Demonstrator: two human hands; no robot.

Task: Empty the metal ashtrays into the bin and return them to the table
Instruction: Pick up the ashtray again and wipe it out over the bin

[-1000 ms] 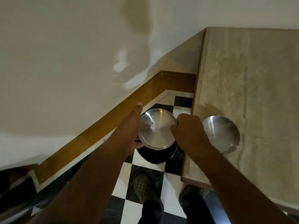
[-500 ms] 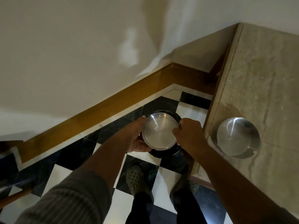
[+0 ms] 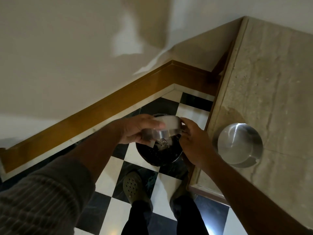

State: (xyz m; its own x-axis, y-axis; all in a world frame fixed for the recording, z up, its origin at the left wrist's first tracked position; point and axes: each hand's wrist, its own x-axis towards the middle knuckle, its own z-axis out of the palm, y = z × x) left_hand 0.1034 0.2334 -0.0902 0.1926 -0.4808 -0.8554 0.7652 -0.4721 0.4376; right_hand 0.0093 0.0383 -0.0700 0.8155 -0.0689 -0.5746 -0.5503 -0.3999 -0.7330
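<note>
A round metal ashtray [image 3: 166, 128] is tipped over, bottom upward, directly above a small black bin [image 3: 157, 154] on the floor. My left hand [image 3: 137, 129] grips its left side and my right hand [image 3: 193, 136] holds its right edge. Some pale debris shows just under the ashtray's rim, over the bin's mouth. A second metal ashtray [image 3: 239, 145] sits upright on the beige stone table [image 3: 271, 82], close to the table's left edge and just right of my right hand.
The bin stands on a black-and-white chequered floor [image 3: 118, 167] in a corner, between a wooden skirting board [image 3: 101, 107] and the table's side. My feet in dark clogs [image 3: 133, 187] stand just behind the bin.
The ashtray was held open side up over the bin; both hands have since turned it over, so its bottom faces up. The view has shifted slightly.
</note>
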